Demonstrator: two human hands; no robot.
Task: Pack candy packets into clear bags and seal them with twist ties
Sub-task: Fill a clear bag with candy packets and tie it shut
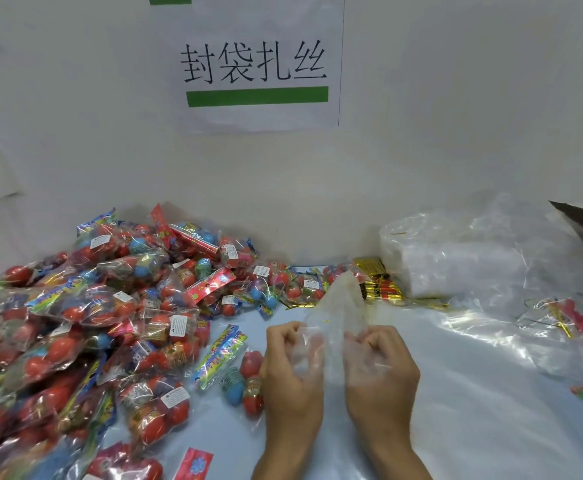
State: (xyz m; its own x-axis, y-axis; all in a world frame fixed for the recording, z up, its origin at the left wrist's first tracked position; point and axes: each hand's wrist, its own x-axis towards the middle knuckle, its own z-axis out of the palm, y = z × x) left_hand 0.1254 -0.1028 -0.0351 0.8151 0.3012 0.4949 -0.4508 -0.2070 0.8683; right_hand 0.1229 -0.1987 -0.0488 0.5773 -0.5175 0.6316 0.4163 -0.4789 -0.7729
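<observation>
Clear bag (pixel 338 317) stands up between both hands; left hand (pixel 292 372) and right hand (pixel 380 368) each pinch its mouth. Candy packet (pixel 245 379) lies just beside the left hand.

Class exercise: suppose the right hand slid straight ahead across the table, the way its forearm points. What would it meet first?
Probably the gold twist ties by the wall; depth is hard to judge. The right hand already grips the clear bag, which would travel with it.
</observation>
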